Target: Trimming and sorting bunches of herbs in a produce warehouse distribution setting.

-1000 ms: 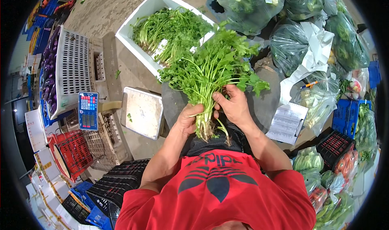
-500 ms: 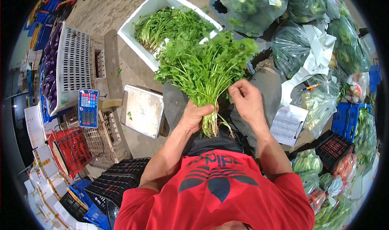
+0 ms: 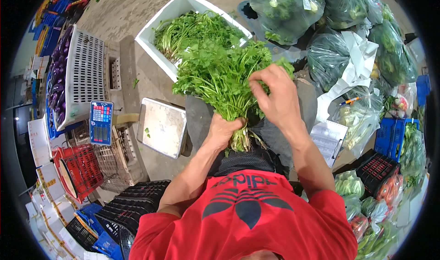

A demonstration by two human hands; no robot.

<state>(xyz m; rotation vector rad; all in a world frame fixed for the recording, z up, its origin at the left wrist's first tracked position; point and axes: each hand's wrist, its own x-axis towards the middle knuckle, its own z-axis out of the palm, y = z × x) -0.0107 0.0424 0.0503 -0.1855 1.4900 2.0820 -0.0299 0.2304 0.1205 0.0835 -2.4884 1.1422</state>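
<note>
Greens (image 3: pixel 220 72) fill the left hand (image 3: pixel 223 130), curled around their stems (image 3: pixel 239 141).

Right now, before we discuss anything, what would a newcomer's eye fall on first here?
First, the big bunch of leafy greens in the centre, its stems held in the left hand. Next, the bright red shirt at the bottom. Then the white box of more greens at the top, and the purple eggplants at the far left.
</note>
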